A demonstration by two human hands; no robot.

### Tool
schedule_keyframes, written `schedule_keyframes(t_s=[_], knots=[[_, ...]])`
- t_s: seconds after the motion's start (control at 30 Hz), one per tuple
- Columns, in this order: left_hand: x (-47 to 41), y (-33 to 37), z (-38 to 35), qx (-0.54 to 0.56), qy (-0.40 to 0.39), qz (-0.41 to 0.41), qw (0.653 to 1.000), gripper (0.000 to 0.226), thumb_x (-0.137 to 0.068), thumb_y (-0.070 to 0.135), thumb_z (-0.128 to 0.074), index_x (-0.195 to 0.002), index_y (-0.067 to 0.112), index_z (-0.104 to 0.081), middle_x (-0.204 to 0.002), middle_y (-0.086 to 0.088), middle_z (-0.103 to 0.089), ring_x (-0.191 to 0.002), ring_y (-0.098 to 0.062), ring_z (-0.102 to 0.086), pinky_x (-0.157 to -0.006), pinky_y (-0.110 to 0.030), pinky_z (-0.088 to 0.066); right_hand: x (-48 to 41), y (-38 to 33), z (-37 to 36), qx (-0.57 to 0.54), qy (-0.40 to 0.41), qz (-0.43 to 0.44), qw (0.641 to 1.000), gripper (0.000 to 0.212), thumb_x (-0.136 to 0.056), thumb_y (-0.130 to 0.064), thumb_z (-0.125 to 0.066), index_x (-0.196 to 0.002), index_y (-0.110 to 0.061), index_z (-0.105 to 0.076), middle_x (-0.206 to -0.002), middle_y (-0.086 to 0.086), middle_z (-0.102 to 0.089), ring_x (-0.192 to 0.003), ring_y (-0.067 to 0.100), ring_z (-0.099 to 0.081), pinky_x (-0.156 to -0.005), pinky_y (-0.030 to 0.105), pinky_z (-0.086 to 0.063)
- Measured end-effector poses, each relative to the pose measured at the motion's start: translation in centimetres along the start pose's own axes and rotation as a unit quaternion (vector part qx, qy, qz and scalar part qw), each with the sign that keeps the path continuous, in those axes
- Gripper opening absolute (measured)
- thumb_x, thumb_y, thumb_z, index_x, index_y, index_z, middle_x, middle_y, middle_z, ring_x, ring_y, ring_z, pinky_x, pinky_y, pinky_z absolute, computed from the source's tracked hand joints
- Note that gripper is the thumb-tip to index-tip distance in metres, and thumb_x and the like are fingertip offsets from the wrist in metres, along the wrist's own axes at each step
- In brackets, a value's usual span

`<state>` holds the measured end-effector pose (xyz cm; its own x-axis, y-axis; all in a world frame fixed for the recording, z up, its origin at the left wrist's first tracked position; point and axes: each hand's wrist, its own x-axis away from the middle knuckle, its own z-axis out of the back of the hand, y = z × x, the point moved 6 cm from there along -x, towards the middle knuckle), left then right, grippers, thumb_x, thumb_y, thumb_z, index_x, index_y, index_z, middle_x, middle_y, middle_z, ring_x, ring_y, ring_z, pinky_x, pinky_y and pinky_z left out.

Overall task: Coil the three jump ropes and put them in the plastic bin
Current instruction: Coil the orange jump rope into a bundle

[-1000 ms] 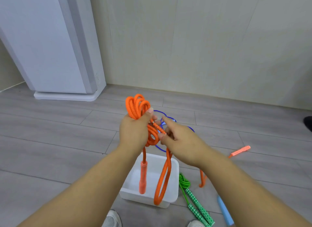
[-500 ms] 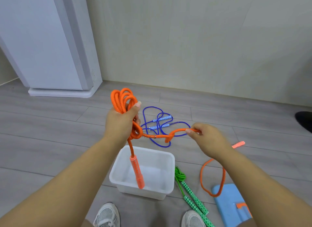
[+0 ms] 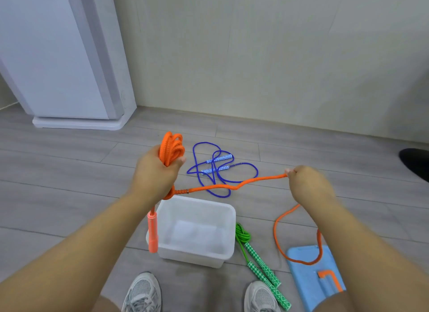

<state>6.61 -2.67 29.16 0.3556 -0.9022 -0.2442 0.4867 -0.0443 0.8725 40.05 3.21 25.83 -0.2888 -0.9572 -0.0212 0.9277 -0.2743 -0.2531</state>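
Gripping orange rope (image 3: 222,186) coils in left hand (image 3: 155,172), right hand (image 3: 308,184) seemingly pinching its stretched strand, white bin (image 3: 228,242) below.

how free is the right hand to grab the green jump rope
Probably not yet: the right hand pinches the orange jump rope, stretched from the coil in the left hand. The green jump rope lies uncovered right of the plastic bin, so nothing else blocks it.
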Motion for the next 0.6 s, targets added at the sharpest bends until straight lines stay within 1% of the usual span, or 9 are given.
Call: schedule_keyframes(t_s=[0.03,0.1,0.17,0.27,0.37,0.4,0.47,0.53,0.6], knots=[[0.0,-0.1,0.1,0.004,0.002,0.003,1.000,0.017,-0.085,0.023,-0.066,-0.074,0.024,-0.052,-0.060,0.006,-0.053,-0.054,-0.012,-0.051,-0.053,-0.024,-0.038,0.1,-0.1,-0.3,0.014,-0.006,0.007,1.000,0.033,-0.097,-0.036,-0.039,-0.099,-0.010,-0.061,-0.105,0.016,-0.062,-0.095,0.035,-0.057,-0.076,0.034,-0.042],[-0.1,-0.3,0.1,0.032,0.006,0.019,0.999,0.020,-0.084,0.024,-0.067,-0.069,0.021,-0.052,-0.058,-0.002,-0.054,-0.052,-0.018,-0.051,-0.053,-0.026,-0.040,0.4,-0.6,-1.4,0.040,-0.028,0.042,0.998,0.024,-0.096,-0.037,-0.042,-0.088,-0.018,-0.054,-0.105,0.013,-0.062,-0.095,0.033,-0.057,-0.077,0.035,-0.043],[-0.2,-0.4,-0.1,0.120,0.008,0.048,0.992,0.022,-0.084,0.020,-0.067,-0.069,0.014,-0.052,-0.054,-0.006,-0.051,-0.046,-0.021,-0.048,-0.052,-0.028,-0.041,0.8,-1.4,-2.4,0.059,-0.071,0.076,0.993,0.021,-0.094,-0.039,-0.044,-0.085,-0.023,-0.051,-0.106,0.011,-0.062,-0.094,0.030,-0.055,-0.079,0.035,-0.042],[-0.3,-0.1,-0.3,0.224,0.004,0.074,0.972,0.024,-0.085,0.016,-0.067,-0.068,0.014,-0.050,-0.049,-0.003,-0.046,-0.041,-0.018,-0.043,-0.049,-0.030,-0.040,1.7,-2.7,-3.8,0.115,-0.143,0.113,0.976,0.023,-0.092,-0.044,-0.048,-0.099,-0.025,-0.059,-0.113,0.005,-0.060,-0.106,0.028,-0.055,-0.086,0.036,-0.042],[-0.2,0.5,-0.8,0.281,-0.002,0.084,0.956,0.023,-0.085,0.016,-0.067,-0.069,0.014,-0.050,-0.054,-0.006,-0.046,-0.041,-0.018,-0.043,-0.049,-0.031,-0.041,3.1,-4.5,-4.9,0.173,-0.181,0.158,0.955,0.029,-0.090,-0.043,-0.052,-0.114,-0.025,-0.056,-0.122,0.003,-0.057,-0.114,0.026,-0.052,-0.095,0.038,-0.042],[-0.2,0.7,-1.0,0.296,-0.006,0.085,0.951,0.023,-0.085,0.016,-0.067,-0.069,0.015,-0.050,-0.055,-0.006,-0.046,-0.041,-0.018,-0.043,-0.049,-0.030,-0.041,3.6,-5.3,-5.2,0.160,-0.188,0.180,0.952,0.033,-0.088,-0.044,-0.054,-0.117,-0.027,-0.055,-0.123,0.001,-0.057,-0.115,0.024,-0.052,-0.095,0.037,-0.042],[-0.1,1.2,-1.4,0.325,-0.012,0.085,0.942,0.025,-0.085,0.015,-0.066,-0.066,0.016,-0.051,-0.054,-0.006,-0.046,-0.040,-0.019,-0.043,-0.050,-0.030,-0.040,5.0,-7.3,-5.6,0.055,-0.217,0.236,0.946,0.045,-0.083,-0.045,-0.062,-0.123,-0.028,-0.051,-0.120,-0.002,-0.058,-0.108,0.019,-0.053,-0.092,0.031,-0.043],[0.0,1.8,-1.6,0.360,-0.020,0.086,0.929,0.026,-0.086,0.014,-0.065,-0.064,0.018,-0.051,-0.053,-0.005,-0.045,-0.040,-0.018,-0.041,-0.050,-0.029,-0.038,7.0,-9.7,-5.4,-0.083,-0.266,0.282,0.918,0.057,-0.077,-0.043,-0.070,-0.128,-0.027,-0.048,-0.115,-0.006,-0.058,-0.103,0.012,-0.054,-0.090,0.025,-0.042],[0.0,2.3,-1.7,0.396,-0.023,0.088,0.914,0.028,-0.087,0.014,-0.064,-0.062,0.020,-0.051,-0.053,-0.003,-0.043,-0.040,-0.017,-0.039,-0.048,-0.027,-0.035,9.0,-11.8,-4.8,-0.179,-0.300,0.305,0.886,0.063,-0.073,-0.040,-0.074,-0.129,-0.029,-0.046,-0.114,-0.010,-0.059,-0.108,0.007,-0.054,-0.090,0.021,-0.041]])
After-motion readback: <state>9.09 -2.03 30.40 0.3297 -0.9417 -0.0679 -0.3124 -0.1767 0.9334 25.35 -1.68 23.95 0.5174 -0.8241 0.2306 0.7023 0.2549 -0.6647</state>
